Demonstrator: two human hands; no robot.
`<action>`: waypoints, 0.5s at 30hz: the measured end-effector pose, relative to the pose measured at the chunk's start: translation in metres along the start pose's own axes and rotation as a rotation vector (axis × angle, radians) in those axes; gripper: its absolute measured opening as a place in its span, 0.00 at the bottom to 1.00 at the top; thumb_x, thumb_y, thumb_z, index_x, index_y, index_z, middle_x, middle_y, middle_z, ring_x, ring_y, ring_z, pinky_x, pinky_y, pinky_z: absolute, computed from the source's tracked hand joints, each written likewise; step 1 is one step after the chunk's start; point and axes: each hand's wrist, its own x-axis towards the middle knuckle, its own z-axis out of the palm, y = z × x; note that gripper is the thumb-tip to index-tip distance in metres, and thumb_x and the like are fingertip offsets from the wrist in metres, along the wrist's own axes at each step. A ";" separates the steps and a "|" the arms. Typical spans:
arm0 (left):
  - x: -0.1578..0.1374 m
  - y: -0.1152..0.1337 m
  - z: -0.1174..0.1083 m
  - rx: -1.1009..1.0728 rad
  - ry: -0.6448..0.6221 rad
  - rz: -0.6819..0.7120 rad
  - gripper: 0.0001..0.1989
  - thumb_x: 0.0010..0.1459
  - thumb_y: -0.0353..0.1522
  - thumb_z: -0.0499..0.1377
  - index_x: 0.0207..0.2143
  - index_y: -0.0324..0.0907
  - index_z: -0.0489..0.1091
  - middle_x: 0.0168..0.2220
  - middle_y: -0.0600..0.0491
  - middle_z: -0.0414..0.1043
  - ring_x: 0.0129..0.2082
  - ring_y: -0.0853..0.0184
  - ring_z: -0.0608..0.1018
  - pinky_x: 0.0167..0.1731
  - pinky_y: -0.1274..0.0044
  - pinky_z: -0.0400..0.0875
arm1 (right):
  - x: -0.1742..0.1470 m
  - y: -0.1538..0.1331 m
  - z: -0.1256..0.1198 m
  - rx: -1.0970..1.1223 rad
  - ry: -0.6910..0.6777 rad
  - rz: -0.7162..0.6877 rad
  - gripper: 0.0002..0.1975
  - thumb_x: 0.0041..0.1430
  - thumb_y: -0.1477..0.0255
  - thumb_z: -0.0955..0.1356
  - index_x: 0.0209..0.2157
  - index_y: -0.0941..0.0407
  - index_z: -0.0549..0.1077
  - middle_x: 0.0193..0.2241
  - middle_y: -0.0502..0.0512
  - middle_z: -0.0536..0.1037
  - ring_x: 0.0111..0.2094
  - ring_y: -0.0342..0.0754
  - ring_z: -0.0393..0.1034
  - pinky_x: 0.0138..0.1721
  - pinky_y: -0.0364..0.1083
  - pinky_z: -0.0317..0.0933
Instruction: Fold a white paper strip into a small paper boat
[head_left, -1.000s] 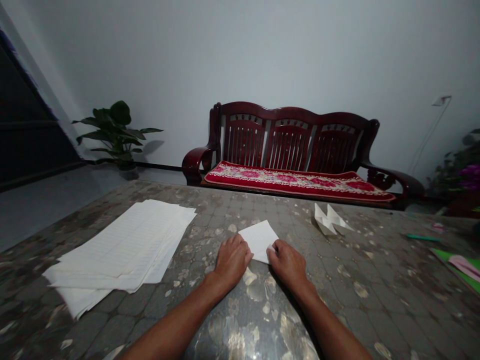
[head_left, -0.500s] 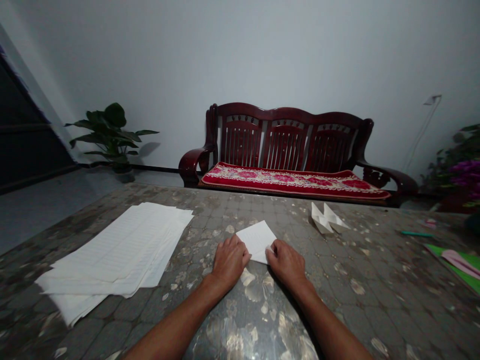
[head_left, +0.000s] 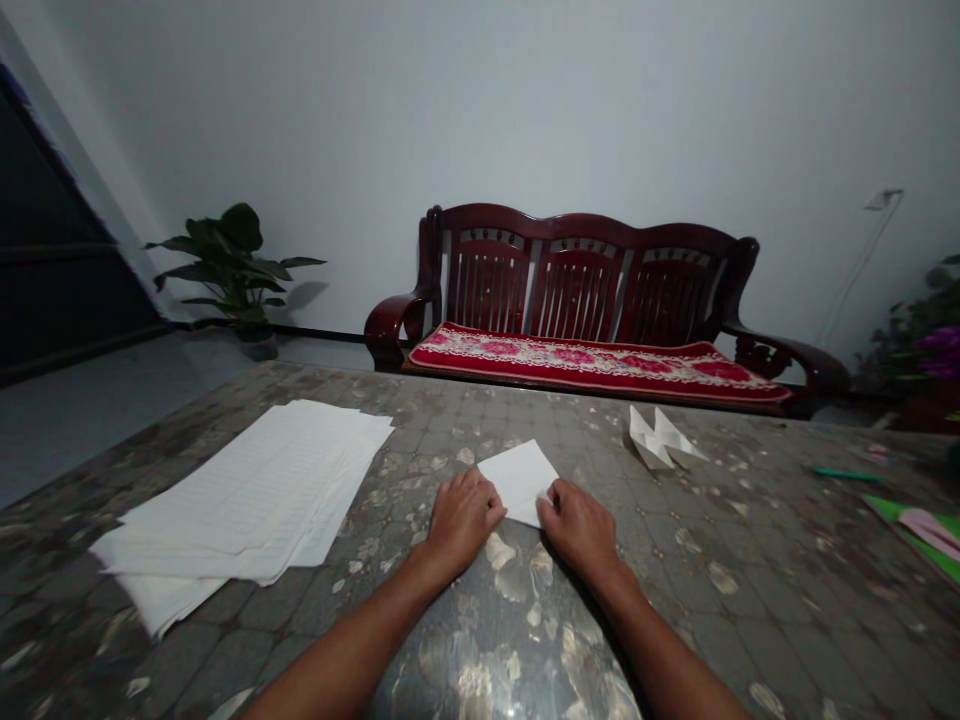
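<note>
Desk (head_left: 420, 450) count: 1 left hand (head_left: 463, 515), 1 right hand (head_left: 583, 527), 1 folded paper (head_left: 520, 474), 1 paper figure (head_left: 649, 450), 1 green stick (head_left: 847, 475), 1 paper stack (head_left: 255, 490), sheet count unclear. Beyond: 1 bench (head_left: 581, 228), 1 red mat (head_left: 592, 361), 1 potted plant (head_left: 240, 229) at left.

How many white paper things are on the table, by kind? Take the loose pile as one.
Pile of sheets: 1
Small paper touched by the left hand and right hand: 1
Two-peaked folded figure: 1
Total: 3
</note>
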 end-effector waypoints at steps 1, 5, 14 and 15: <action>0.000 -0.002 -0.001 -0.031 -0.004 -0.003 0.07 0.61 0.32 0.58 0.34 0.42 0.75 0.42 0.49 0.74 0.45 0.59 0.74 0.43 0.71 0.63 | 0.000 0.000 0.000 -0.002 -0.005 0.001 0.09 0.63 0.67 0.63 0.33 0.54 0.71 0.33 0.52 0.78 0.35 0.46 0.70 0.30 0.44 0.44; 0.004 -0.014 -0.003 -0.176 -0.041 0.012 0.06 0.55 0.26 0.59 0.33 0.43 0.75 0.40 0.52 0.74 0.44 0.63 0.75 0.42 0.75 0.63 | 0.002 0.001 0.001 -0.004 -0.019 0.002 0.09 0.63 0.66 0.63 0.33 0.54 0.71 0.33 0.52 0.78 0.35 0.46 0.70 0.29 0.44 0.44; 0.010 -0.039 -0.004 -0.381 -0.060 0.058 0.15 0.54 0.19 0.53 0.35 0.41 0.77 0.37 0.53 0.79 0.39 0.66 0.78 0.41 0.77 0.68 | 0.002 0.003 0.002 0.015 -0.022 0.002 0.09 0.62 0.65 0.63 0.32 0.54 0.71 0.33 0.52 0.78 0.35 0.47 0.70 0.29 0.44 0.43; 0.008 -0.037 -0.003 -0.344 -0.019 0.080 0.15 0.55 0.19 0.53 0.35 0.41 0.77 0.38 0.52 0.79 0.40 0.65 0.78 0.44 0.76 0.68 | 0.002 0.003 0.002 0.016 -0.020 -0.001 0.09 0.62 0.65 0.63 0.32 0.54 0.71 0.33 0.52 0.78 0.34 0.47 0.70 0.29 0.44 0.43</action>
